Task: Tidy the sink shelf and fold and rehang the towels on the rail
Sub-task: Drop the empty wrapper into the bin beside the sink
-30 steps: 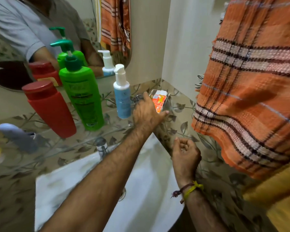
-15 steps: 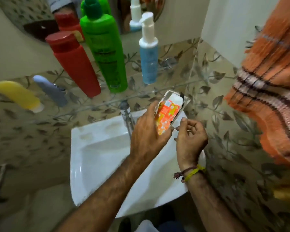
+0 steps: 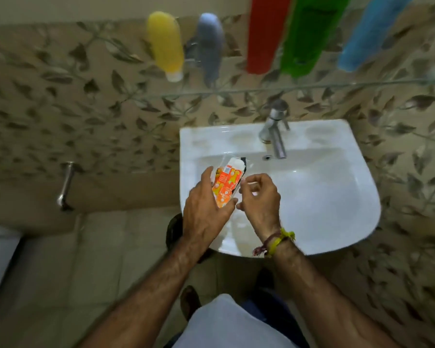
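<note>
Orange packet [image 3: 226, 185] between both hands over white sink [image 3: 337, 197]

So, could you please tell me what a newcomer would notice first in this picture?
The bright orange packet, held by the left hand over the white sink with the right hand beside it. Above, a row of coloured bottles on the glass shelf: yellow bottle, red bottle, green bottle.

Packet [image 3: 227, 185]: orange and white, in a clear wrapper, held tilted over the left side of the sink. Shelf [image 3: 261, 89]: glass, above the tap, carrying yellow [image 3: 165, 45], grey [image 3: 209, 45], red [image 3: 266, 33], green [image 3: 309, 33] and blue [image 3: 369, 33] bottles.
</note>
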